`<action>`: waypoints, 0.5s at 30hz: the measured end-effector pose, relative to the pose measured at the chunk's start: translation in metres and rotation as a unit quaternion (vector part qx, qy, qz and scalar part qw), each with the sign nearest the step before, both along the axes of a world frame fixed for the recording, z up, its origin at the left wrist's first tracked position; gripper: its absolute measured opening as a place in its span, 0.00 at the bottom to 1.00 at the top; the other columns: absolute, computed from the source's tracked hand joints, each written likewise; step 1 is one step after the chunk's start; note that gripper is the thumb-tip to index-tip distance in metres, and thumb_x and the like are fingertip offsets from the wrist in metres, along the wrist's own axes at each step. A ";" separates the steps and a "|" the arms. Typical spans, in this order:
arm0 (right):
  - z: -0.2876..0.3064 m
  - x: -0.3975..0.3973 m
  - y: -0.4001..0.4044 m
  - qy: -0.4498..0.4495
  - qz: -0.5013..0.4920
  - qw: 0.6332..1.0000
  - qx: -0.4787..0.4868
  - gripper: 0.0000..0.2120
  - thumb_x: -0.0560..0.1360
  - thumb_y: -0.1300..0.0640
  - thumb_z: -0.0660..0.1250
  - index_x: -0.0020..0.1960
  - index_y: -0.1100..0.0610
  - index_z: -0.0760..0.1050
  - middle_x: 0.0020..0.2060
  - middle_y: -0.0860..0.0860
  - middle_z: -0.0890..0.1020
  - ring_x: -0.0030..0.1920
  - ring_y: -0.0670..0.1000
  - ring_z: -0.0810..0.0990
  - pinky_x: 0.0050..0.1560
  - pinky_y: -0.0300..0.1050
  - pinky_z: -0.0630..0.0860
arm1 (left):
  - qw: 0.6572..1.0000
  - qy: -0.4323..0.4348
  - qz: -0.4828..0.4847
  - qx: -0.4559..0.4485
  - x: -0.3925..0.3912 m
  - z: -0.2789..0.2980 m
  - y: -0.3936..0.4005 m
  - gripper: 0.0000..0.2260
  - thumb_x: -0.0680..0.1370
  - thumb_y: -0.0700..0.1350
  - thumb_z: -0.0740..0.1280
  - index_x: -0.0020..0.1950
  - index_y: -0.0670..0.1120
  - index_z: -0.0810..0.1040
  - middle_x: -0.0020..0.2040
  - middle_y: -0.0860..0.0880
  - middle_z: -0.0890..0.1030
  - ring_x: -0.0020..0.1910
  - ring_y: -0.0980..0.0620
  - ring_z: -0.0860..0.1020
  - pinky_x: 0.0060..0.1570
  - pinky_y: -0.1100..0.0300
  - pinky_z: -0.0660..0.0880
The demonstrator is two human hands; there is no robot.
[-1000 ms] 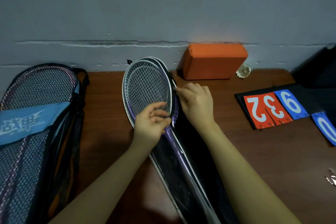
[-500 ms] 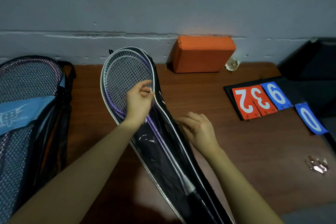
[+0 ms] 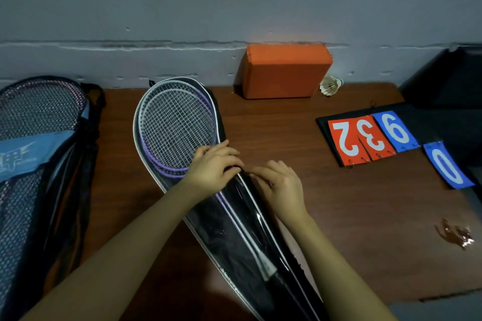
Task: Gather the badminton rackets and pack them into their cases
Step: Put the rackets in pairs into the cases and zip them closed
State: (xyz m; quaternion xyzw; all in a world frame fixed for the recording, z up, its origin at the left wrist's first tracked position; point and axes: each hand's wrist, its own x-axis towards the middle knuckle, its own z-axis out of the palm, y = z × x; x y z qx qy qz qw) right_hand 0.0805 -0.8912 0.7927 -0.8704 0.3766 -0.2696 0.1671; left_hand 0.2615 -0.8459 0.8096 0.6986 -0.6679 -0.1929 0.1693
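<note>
Two rackets (image 3: pixel 174 128), one white-framed and one purple-framed, lie stacked inside a black case with white piping (image 3: pixel 234 229) on the brown table. The case's clear cover is over them and its far end is unzipped around the heads. My left hand (image 3: pixel 212 167) presses on the case edge at the rackets' throat. My right hand (image 3: pixel 280 182) pinches the case's right edge just beside it, apparently at the zipper; the pull itself is hidden by my fingers. A second, mesh case (image 3: pixel 34 164) with a blue band lies at the left, rackets inside.
An orange block (image 3: pixel 285 71) stands against the wall with a shuttlecock (image 3: pixel 330 85) beside it. A flip scoreboard (image 3: pixel 370 135) with red and blue number cards lies at the right, next to a dark bag (image 3: pixel 448 86). A crumpled wrapper (image 3: pixel 455 236) sits near the table's right edge.
My left hand slid down from the racket head to the throat. My right hand moved up the case's right edge and now meets the left hand.
</note>
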 end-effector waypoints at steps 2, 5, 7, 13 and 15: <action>-0.004 -0.003 0.001 -0.002 -0.001 1.000 0.010 0.10 0.73 0.51 0.63 0.46 0.52 0.81 0.33 0.47 0.76 0.35 0.49 0.71 0.33 0.44 0.70 | 1.000 -0.018 -0.003 -0.001 -0.004 -0.005 -0.002 0.10 0.79 0.51 0.60 0.56 0.53 0.79 0.62 0.55 0.74 0.70 0.53 0.62 0.66 0.54 0.51; -0.012 -0.017 0.002 0.001 0.004 1.000 0.031 0.10 0.72 0.51 0.62 0.44 0.53 0.82 0.32 0.47 0.76 0.35 0.50 0.73 0.32 0.46 0.72 | 0.998 -0.047 0.030 -0.036 -0.014 -0.018 -0.005 0.11 0.79 0.50 0.61 0.54 0.51 0.81 0.54 0.53 0.75 0.59 0.50 0.71 0.60 0.58 0.57; -0.016 -0.034 0.002 0.006 0.001 0.999 0.054 0.11 0.72 0.51 0.62 0.44 0.53 0.82 0.32 0.47 0.76 0.34 0.52 0.74 0.33 0.48 0.73 | 0.994 -0.045 0.077 -0.055 -0.020 -0.029 -0.010 0.10 0.78 0.49 0.62 0.53 0.49 0.82 0.53 0.50 0.75 0.55 0.47 0.72 0.58 0.57 0.61; -0.025 -0.094 -0.006 0.014 0.010 0.982 0.187 0.11 0.71 0.47 0.64 0.45 0.50 0.83 0.38 0.45 0.82 0.41 0.51 0.77 0.44 0.50 0.76 | 0.977 -0.014 0.199 -0.076 -0.032 -0.049 -0.025 0.08 0.76 0.46 0.66 0.49 0.45 0.84 0.56 0.43 0.76 0.54 0.41 0.74 0.55 0.49 0.71; -0.028 -0.109 -0.004 0.006 0.004 0.977 0.214 0.09 0.70 0.49 0.66 0.45 0.50 0.83 0.39 0.39 0.81 0.43 0.49 0.78 0.47 0.50 0.77 | 0.972 -0.008 0.222 -0.080 -0.037 -0.051 -0.026 0.08 0.76 0.45 0.67 0.49 0.44 0.84 0.56 0.43 0.76 0.57 0.41 0.74 0.57 0.49 0.68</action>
